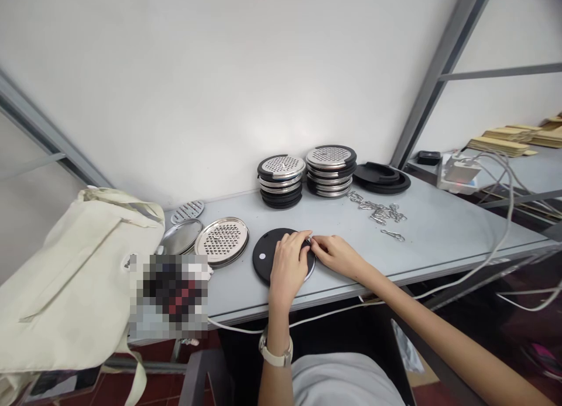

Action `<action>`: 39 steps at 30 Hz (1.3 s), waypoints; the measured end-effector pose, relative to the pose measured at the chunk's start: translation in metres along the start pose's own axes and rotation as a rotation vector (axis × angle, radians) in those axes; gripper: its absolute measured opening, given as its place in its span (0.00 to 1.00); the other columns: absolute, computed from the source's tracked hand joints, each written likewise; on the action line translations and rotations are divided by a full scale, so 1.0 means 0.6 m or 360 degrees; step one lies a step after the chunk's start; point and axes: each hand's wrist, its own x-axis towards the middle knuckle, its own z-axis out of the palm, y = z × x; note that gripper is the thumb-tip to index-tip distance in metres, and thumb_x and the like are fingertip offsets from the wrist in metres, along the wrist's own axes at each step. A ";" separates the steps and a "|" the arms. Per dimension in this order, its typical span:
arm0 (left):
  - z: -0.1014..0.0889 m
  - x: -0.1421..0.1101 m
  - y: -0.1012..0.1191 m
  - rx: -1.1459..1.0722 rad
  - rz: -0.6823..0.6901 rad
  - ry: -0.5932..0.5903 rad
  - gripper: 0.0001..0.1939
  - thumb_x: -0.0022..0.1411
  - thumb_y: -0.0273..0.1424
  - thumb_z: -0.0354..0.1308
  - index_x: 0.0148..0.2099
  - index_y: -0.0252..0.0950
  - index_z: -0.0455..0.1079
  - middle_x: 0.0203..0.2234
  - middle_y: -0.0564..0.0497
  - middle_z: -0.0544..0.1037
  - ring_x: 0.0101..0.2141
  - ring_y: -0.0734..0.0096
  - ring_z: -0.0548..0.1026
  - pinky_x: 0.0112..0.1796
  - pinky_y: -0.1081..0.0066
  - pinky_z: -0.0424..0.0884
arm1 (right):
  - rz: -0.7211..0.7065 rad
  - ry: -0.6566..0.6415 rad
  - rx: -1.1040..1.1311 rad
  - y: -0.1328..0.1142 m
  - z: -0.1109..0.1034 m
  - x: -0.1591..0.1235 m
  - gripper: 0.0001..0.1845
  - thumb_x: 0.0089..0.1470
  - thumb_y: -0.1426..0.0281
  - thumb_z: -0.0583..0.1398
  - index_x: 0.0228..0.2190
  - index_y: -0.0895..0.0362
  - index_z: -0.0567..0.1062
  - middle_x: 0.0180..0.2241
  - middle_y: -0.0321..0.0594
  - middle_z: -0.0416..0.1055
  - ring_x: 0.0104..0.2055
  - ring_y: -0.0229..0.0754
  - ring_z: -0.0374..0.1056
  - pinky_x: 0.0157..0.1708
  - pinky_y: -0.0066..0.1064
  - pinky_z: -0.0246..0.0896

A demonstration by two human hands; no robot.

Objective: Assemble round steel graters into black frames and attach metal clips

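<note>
I've got the grey table (439, 218) stretched wide here, and toward its near edge, lying flat, there's the black disc (267, 245)! My left hand (288, 261) is right on top, palm down, fingers loosely side by side, thumb standing apart, so the disc sits directly beneath it and pokes out to the left. Just to the right, my right hand (337, 255) has thumb and forefinger pinched together at the disc's right edge. Farther right, loose metal clips (381, 212); and in that pinch, a small silvery piece (309, 239), mostly hidden from me.
</note>
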 end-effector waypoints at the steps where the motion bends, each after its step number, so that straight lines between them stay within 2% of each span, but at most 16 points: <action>1: 0.000 0.000 0.000 -0.0002 0.0001 -0.0001 0.18 0.65 0.23 0.47 0.54 0.44 0.65 0.49 0.54 0.74 0.50 0.66 0.68 0.57 0.59 0.58 | 0.0000 0.0000 -0.0005 0.000 0.000 0.000 0.20 0.63 0.66 0.46 0.25 0.58 0.70 0.22 0.40 0.71 0.22 0.36 0.62 0.25 0.27 0.47; 11: 0.000 0.000 0.002 -0.0044 -0.0014 0.0001 0.22 0.64 0.22 0.47 0.57 0.46 0.63 0.50 0.55 0.74 0.51 0.66 0.67 0.55 0.60 0.59 | -0.0004 -0.0002 -0.0030 -0.003 0.000 -0.002 0.19 0.62 0.67 0.47 0.25 0.57 0.70 0.22 0.40 0.72 0.22 0.36 0.63 0.25 0.27 0.46; 18: -0.003 -0.001 0.006 -0.0060 -0.0021 0.0017 0.20 0.64 0.21 0.47 0.54 0.45 0.65 0.49 0.54 0.74 0.50 0.65 0.68 0.53 0.61 0.61 | -0.0010 0.0020 -0.0020 -0.002 0.000 -0.002 0.18 0.62 0.67 0.47 0.25 0.57 0.70 0.23 0.40 0.72 0.22 0.38 0.64 0.25 0.27 0.48; 23: -0.003 0.000 0.007 -0.0036 -0.0002 0.0019 0.20 0.63 0.20 0.48 0.54 0.45 0.64 0.47 0.53 0.75 0.48 0.66 0.68 0.49 0.63 0.64 | 0.0007 0.0033 0.0030 -0.001 0.001 -0.002 0.18 0.61 0.67 0.47 0.24 0.57 0.69 0.22 0.39 0.71 0.22 0.37 0.63 0.25 0.27 0.49; 26: -0.003 0.000 0.006 -0.0035 0.0013 0.0019 0.20 0.63 0.20 0.47 0.54 0.45 0.64 0.47 0.54 0.74 0.48 0.66 0.68 0.49 0.63 0.63 | 0.0013 0.0057 0.0094 -0.001 0.001 -0.002 0.17 0.61 0.67 0.48 0.23 0.56 0.67 0.20 0.36 0.68 0.21 0.37 0.61 0.25 0.26 0.49; 32: -0.004 0.000 0.007 -0.0033 0.0031 0.0003 0.21 0.63 0.19 0.47 0.54 0.45 0.63 0.46 0.54 0.75 0.47 0.66 0.68 0.48 0.64 0.63 | 0.0005 0.0118 0.0242 -0.002 -0.001 -0.002 0.11 0.59 0.67 0.50 0.27 0.56 0.66 0.21 0.34 0.67 0.23 0.36 0.60 0.25 0.25 0.51; 39: -0.007 -0.001 0.009 -0.0017 0.0017 -0.0017 0.20 0.63 0.20 0.46 0.53 0.45 0.64 0.47 0.53 0.75 0.47 0.65 0.68 0.48 0.63 0.63 | 0.0004 0.0091 0.0220 -0.004 -0.002 -0.001 0.13 0.61 0.67 0.48 0.30 0.57 0.69 0.23 0.37 0.69 0.23 0.38 0.64 0.26 0.26 0.53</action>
